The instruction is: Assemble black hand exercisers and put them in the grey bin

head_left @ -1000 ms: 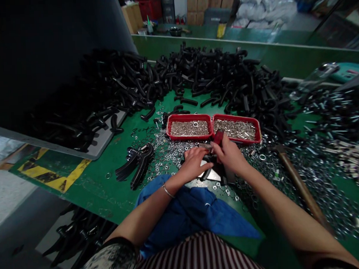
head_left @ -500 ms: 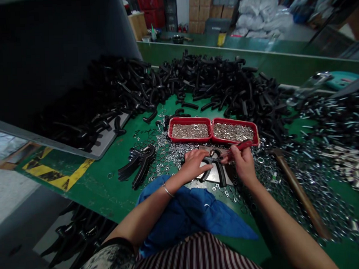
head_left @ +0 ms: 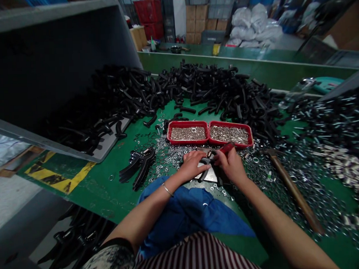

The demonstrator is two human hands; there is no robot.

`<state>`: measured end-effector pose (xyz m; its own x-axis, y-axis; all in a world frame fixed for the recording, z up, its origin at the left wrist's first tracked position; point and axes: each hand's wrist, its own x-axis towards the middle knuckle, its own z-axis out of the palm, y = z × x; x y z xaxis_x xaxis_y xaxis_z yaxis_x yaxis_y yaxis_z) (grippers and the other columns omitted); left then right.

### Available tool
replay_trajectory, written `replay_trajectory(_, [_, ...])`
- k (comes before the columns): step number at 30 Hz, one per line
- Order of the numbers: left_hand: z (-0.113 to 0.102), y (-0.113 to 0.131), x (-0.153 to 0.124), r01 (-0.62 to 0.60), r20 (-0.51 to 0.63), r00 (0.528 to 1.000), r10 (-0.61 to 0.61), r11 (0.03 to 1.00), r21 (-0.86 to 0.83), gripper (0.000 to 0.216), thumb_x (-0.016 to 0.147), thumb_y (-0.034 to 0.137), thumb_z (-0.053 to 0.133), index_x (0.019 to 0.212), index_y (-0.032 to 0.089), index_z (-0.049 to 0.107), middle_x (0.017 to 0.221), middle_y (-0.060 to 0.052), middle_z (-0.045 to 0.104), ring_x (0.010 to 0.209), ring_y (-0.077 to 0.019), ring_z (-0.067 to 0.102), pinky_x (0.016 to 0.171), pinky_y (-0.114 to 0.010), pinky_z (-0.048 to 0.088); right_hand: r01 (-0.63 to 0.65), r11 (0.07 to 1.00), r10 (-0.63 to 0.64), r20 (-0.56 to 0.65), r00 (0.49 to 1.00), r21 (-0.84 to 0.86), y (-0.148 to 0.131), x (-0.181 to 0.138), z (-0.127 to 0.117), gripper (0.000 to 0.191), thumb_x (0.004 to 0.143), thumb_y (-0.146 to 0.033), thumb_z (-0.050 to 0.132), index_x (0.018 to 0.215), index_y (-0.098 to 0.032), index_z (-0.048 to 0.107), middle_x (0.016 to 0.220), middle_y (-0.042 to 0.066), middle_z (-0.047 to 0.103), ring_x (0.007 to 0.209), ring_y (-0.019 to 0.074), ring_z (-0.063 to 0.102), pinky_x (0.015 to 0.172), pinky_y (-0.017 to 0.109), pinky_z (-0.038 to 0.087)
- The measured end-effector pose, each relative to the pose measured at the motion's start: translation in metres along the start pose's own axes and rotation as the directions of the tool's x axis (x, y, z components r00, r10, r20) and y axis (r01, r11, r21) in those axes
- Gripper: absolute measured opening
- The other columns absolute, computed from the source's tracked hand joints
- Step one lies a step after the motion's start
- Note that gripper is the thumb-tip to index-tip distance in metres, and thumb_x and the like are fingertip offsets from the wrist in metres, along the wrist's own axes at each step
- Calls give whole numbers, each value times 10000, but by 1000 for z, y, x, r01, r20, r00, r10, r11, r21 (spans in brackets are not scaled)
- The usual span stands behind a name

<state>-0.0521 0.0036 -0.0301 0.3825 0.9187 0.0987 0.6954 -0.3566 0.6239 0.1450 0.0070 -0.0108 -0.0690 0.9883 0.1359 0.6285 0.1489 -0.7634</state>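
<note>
My left hand (head_left: 192, 164) is closed on a black curved handle part (head_left: 203, 175), pressing it over a small metal plate (head_left: 211, 175). A short silver cylinder shows at the top of that part. In my right hand (head_left: 232, 167) is a red-handled tool (head_left: 228, 147); its working end is hidden by my fingers, close to the black part. Just beyond my hands stand two red trays, the left tray (head_left: 188, 142) with small metal bits and a ring, the right tray (head_left: 250, 140) with small pins.
Assembled black handles (head_left: 141, 167) lie to the left. A hammer (head_left: 293, 189) rests on the right among scattered metal rings. A large heap of black handles (head_left: 201, 86) fills the back, with silver sleeves (head_left: 345, 168) at far right. A grey bin (head_left: 113, 142) lies on its side at left.
My right hand has moved left, closer to my left hand, bringing the red-handled tool in over the black part. My left hand stays on the part. The camera view has tilted up slightly.
</note>
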Motion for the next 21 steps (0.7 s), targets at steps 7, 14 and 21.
replay_trajectory(7, [3,0,2,3,3,1000,-4,998,70,443,904,480,615,1288,262,584,1367,-46,581,1266,-271,469,1060,-433,321,159,973,-126,192,973,-169,-28,12,-1,265,971,-423,420,1079,-183,452,768,97,697,664,258,676,608,315,461])
replay_trajectory(14, [-5,6,-3,-118,33,993,114,966,230,506,945,547,523,1356,253,547,1398,-79,559,1275,-282,466,1069,-462,295,-27,962,30,7,1000,-272,15,6,-61,357,945,-551,433,968,-215,551,757,66,692,658,225,658,606,311,458])
replay_trajectory(21, [-33,14,14,-225,18,972,235,904,365,442,988,469,470,1369,259,550,1380,-92,569,1277,-271,454,1057,-454,324,31,642,97,121,988,-766,59,-6,-114,421,942,-550,480,1023,-187,677,992,155,702,841,291,687,666,353,472])
